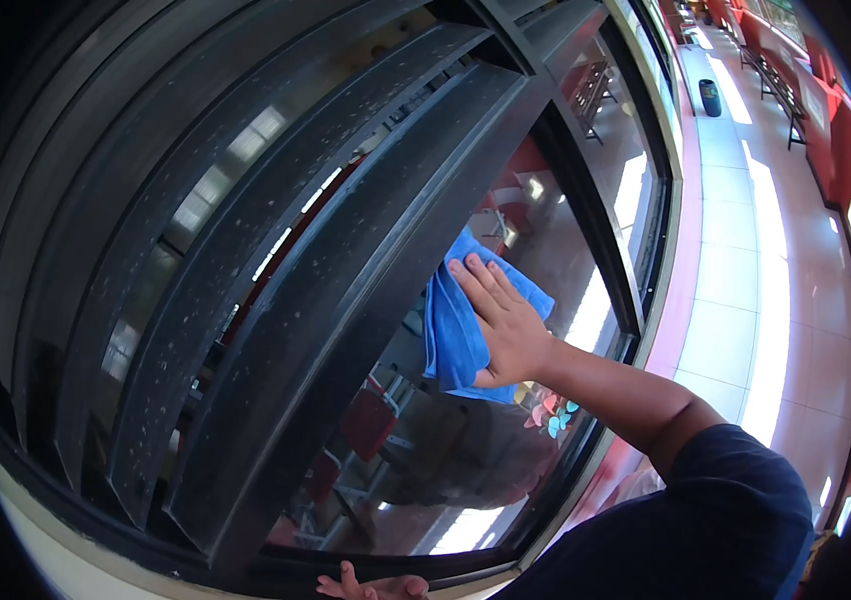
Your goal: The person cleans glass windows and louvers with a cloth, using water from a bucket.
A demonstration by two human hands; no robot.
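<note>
My right hand (514,335) presses a blue cloth (456,335) against a dark glass pane (446,450), fingers over the folded fabric and pointing up and left. Part of the cloth bunches along the thumb side, and a corner sticks out beyond the fingers. At the bottom edge of the view, my left hand (376,587) shows only in part, with its fingers apart and nothing in them. It is close to the lower window frame (346,562). Left of the pane run the dark louvre slats (346,260), speckled with pale spots.
Chairs, including a red seat (368,420), show in the glass, as does a colourful pinwheel-like decoration (553,412). On the right, a tiled corridor (721,270) holds a dark bin (710,98) and a long bench (776,85) along a red wall (846,130).
</note>
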